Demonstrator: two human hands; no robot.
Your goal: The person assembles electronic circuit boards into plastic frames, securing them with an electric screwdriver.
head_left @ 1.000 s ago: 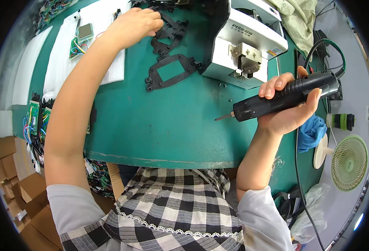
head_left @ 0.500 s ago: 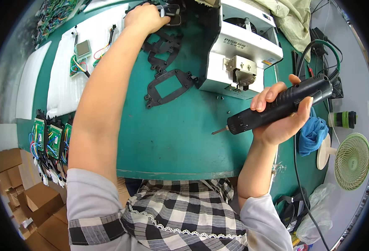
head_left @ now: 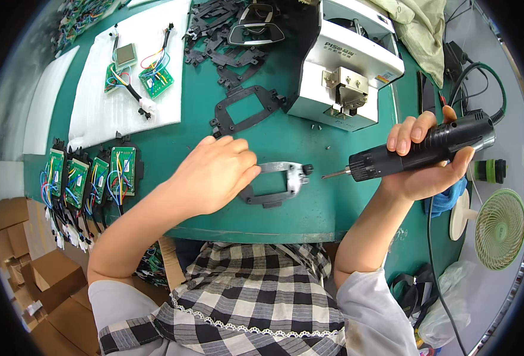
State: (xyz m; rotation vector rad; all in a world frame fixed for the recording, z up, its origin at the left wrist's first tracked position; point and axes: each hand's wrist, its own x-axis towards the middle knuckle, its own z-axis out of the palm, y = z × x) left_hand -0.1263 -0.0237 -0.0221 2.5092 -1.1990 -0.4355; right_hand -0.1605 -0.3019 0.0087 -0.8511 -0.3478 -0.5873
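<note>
A: A person works at a green worktop (head_left: 315, 219). What is in the left hand (head_left: 214, 177)?

B: A black frame (head_left: 295, 181), the fingers clamped on its left end. The rest juts to their right, its opening showing and its upper edge catching the light. Whether it touches the surface below, I cannot tell.

A: And the right hand (head_left: 419, 178)?

B: Its fingers are wrapped around a black driver (head_left: 429, 150). The bit (head_left: 336, 173) points left of those fingers, near the right end of the frame but apart from it.

A: Beyond the left fingers?

B: A loose frame (head_left: 250, 121) lies just past them; farther out is a pile of frames (head_left: 217, 26), two lenses (head_left: 256, 35) at its right side. A white machine (head_left: 309, 88) stands beyond and left of the right fingers, small metal pieces (head_left: 314, 126) near its base.

A: On the far left?

B: Left of the left fingers, four wired boards (head_left: 123, 169) sit in a row. Past these, a foam sheet (head_left: 89, 107) carries two green boards (head_left: 156, 81) and a small screen (head_left: 124, 54).

A: Opposite side?

B: A blue cloth (head_left: 446, 203) sits just nearer than the right fingers; farther right stands a green fan (head_left: 499, 230).
</note>
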